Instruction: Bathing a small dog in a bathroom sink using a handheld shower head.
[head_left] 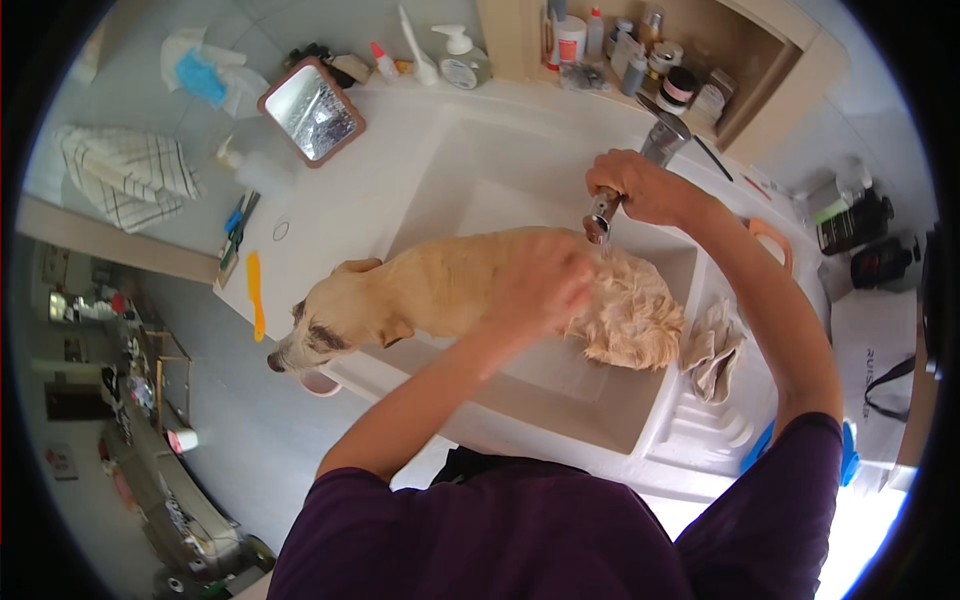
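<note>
Grip status: the right hand (640,188) is closed around the handle of a pull-out spray head (601,217), nozzle aimed down at the dog's rump, in the upper centre-right of the frame. The left hand (545,283) lies on the back of the dog (450,290); it is motion-blurred, and whether its fingers are curled or flat cannot be told.

Subject: one small cream-coloured dog stands in the white sink (470,160) at frame centre, head hanging over the sink's left rim, hindquarters wet and matted beneath the spray head.

Step assessed: rinsing or wetting of the rear coat, with the left hand working the fur. Judged from the coat, the forequarters and head look drier. The next move would call for carrying the spray forward along the back while the left hand steadies the animal, keeping water off the face.

Count, working outward:
- One crumpled cloth (715,350) on the draining board, just right of the dog.
- One yellow comb (256,295) on the bench, left of centre.
- One framed mirror (311,111) at upper left.
- One pump dispenser (462,58) behind the sink.
- One checked towel (125,175) at far left.
- Several jars and bottles in the wooden niche (745,60), upper right; exact number unclear.
- Two dark bottles (860,240) at right edge.
</note>
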